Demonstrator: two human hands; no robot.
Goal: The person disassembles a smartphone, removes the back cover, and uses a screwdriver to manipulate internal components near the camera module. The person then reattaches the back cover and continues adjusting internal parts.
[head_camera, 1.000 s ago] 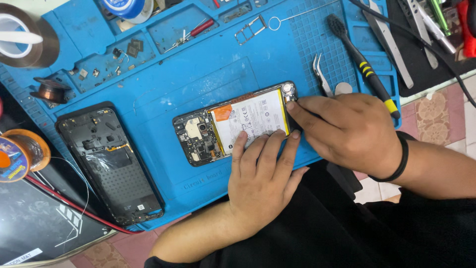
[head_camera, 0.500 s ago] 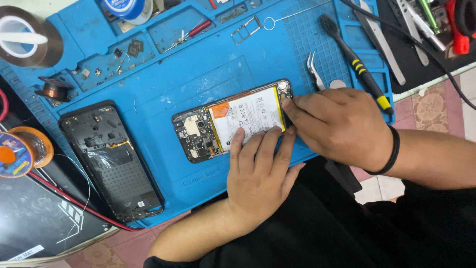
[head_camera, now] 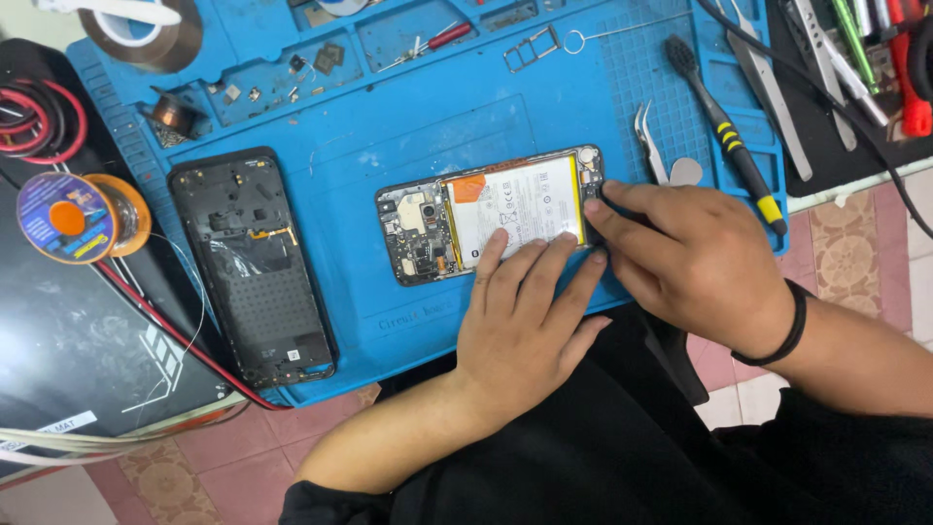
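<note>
**Two hands steady an opened phone on the blue repair mat**

Head view. The opened phone (head_camera: 491,216) lies flat near the middle of the blue repair mat (head_camera: 389,126), its long side running from 9 o'clock to 3 o'clock. Its white battery (head_camera: 515,204) and the dark circuit board (head_camera: 416,233) at the 9 o'clock end are uncovered.

The left hand (head_camera: 520,326) comes from 6 o'clock. Its fingers (head_camera: 533,267) are stretched and a little apart, and they press flat on the lower edge of the phone and on the battery; they clamp on nothing.

The right hand (head_camera: 695,258) comes from 4 o'clock. Its fingers (head_camera: 622,199) are drawn together at the 3 o'clock end of the phone, touching the small board there. I cannot tell if they pinch a small part or tool, because the fingertips hide that place.

At 9 o'clock from the phone, well apart, lies the black back cover (head_camera: 255,267), inner side up. At 2 o'clock, just beside the right hand, are the metal tweezers (head_camera: 649,146), and further toward 3 o'clock the black brush with yellow bands (head_camera: 724,131). A solder wire spool (head_camera: 73,216) stands off the mat at 9 o'clock.

To do this work well, in my judgement, the left hand should keep an even, light pressure so the phone does not slide, and should not bend the battery. The right fingertips should move slowly and only at the end board, because the parts there look small and thin.
</note>
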